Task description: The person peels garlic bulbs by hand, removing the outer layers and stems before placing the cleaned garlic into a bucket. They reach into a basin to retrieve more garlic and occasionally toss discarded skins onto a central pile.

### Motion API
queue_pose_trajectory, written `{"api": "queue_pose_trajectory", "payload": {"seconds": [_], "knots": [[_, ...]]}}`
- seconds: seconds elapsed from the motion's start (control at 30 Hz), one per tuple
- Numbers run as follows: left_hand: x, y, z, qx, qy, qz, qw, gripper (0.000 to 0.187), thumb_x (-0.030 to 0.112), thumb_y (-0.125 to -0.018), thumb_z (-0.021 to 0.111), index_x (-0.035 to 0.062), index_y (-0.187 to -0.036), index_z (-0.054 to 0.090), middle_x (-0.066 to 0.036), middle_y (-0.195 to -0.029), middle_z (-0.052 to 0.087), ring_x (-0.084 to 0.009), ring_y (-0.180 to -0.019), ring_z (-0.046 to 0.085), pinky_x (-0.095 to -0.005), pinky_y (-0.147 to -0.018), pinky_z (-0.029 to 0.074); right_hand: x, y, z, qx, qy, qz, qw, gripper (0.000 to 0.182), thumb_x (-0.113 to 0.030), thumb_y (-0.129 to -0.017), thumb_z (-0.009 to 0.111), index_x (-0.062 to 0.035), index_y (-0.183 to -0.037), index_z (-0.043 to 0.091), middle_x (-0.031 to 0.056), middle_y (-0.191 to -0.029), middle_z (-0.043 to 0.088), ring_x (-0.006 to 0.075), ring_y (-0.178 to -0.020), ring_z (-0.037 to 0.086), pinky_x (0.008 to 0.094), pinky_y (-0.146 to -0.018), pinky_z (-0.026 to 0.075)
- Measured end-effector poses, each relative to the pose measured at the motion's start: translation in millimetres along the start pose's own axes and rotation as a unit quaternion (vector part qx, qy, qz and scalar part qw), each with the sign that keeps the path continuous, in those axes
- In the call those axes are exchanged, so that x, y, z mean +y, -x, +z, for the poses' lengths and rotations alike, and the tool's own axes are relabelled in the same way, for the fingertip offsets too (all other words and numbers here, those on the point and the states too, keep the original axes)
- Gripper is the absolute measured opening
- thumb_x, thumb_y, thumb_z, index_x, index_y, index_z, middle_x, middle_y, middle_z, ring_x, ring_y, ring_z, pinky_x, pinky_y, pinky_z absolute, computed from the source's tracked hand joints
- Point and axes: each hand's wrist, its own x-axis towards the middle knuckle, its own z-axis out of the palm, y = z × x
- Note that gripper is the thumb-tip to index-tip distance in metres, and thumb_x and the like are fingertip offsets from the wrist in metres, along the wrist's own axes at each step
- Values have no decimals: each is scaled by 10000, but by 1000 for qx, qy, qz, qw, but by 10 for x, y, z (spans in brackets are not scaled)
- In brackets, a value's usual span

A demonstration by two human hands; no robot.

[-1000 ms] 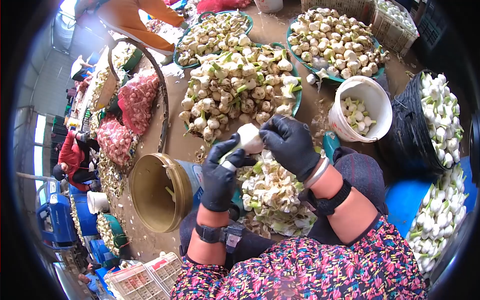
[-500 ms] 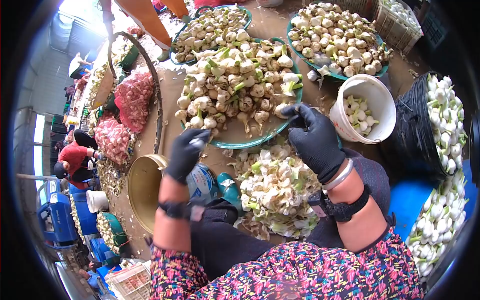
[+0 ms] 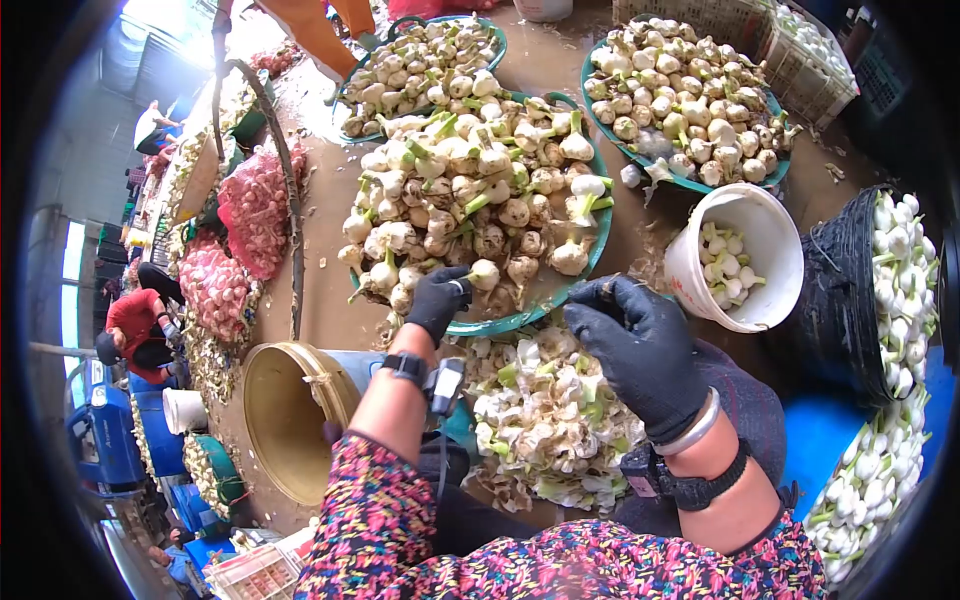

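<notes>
My left hand, in a black glove, is at the near edge of a green basin heaped with garlic bulbs. Its fingers are closed at a garlic bulb on the pile. My right hand, also black-gloved, hangs right of the basin's near rim with curled fingers; whatever lies between thumb and fingers is too hidden to name. Below and between both hands sits a mound of garlic peelings. To the right a white bucket holds peeled bulbs.
A yellowish bucket lies at left. A black basket of white bulbs stands right. More garlic fills basins behind. Pink net sacks and a person in red are at far left.
My left hand has moved right and onto the basin's near edge, at a bulb. My right hand has shifted slightly down. The whole view has shifted a little.
</notes>
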Motion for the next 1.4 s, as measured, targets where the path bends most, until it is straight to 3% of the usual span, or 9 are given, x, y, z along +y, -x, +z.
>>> {"api": "queue_pose_trajectory", "payload": {"seconds": [0.2,0.23,0.33,0.53,0.67,0.73,0.8,0.97,1.4], "knots": [[1052,1161,-15,-183,0,99,978,331,80,-821,574,-61,-1119,540,-49,-730,610,-119,-650,589,-239,-657,488,257,60,231,-100,109,-136,980,593,-145,-709,666,-21,-1254,468,194,-1168,542,241,-1075,537,320,-930,401],[1150,1355,37,-180,12,60,982,147,-24,-776,517,10,-864,630,-97,-781,643,-212,-853,631,-297,-717,512,271,71,273,-128,68,-108,984,582,-144,-708,670,-19,-1242,476,172,-1147,557,219,-1042,550,313,-906,417],[1123,1705,116,-195,178,87,960,359,164,-867,552,-49,-1154,516,-102,-965,628,-156,-904,602,-303,-747,505,367,113,364,-191,-66,-53,978,462,-52,-748,679,9,-1171,504,54,-1076,571,101,-924,554,257,-813,471],[946,1890,237,-70,120,209,968,302,136,-841,597,-13,-1101,553,-58,-947,602,-132,-865,571,-279,-757,469,317,232,460,-202,-59,-40,977,632,-239,-692,783,15,-1183,477,82,-1009,597,82,-884,541,263,-775,478],[843,1822,261,-88,291,120,945,222,121,-872,560,9,-1063,575,-48,-945,615,-105,-812,588,-243,-723,482,96,306,403,-142,195,-335,911,585,-233,-716,757,28,-1175,504,164,-1088,593,210,-1024,569,335,-887,429],[805,1749,306,-50,235,148,959,230,145,-870,571,-16,-1034,571,-82,-929,624,-142,-793,600,-278,-725,495,140,303,419,-141,152,-304,930,498,-182,-739,737,29,-1142,533,137,-1058,612,180,-979,586,325,-841,457],[818,1754,273,-41,152,142,977,215,93,-856,551,-28,-1033,567,-87,-950,625,-160,-833,610,-289,-752,501,295,315,516,-160,-196,-71,965,396,-61,-776,678,21,-1135,535,100,-1023,613,133,-887,591,272,-776,495],[932,1807,272,-97,247,93,960,246,113,-866,520,-41,-1053,563,-98,-967,622,-174,-863,618,-288,-781,503,221,259,379,-141,-235,81,958,391,-31,-781,666,33,-1137,519,98,-1006,608,140,-877,595,272,-781,507],[984,1818,342,-84,230,87,966,284,78,-832,559,-34,-1093,571,-93,-972,629,-168,-874,607,-289,-792,485,265,303,388,-149,-129,-30,980,525,-41,-774,659,66,-1238,439,109,-1098,568,135,-973,553,269,-833,476]]}}
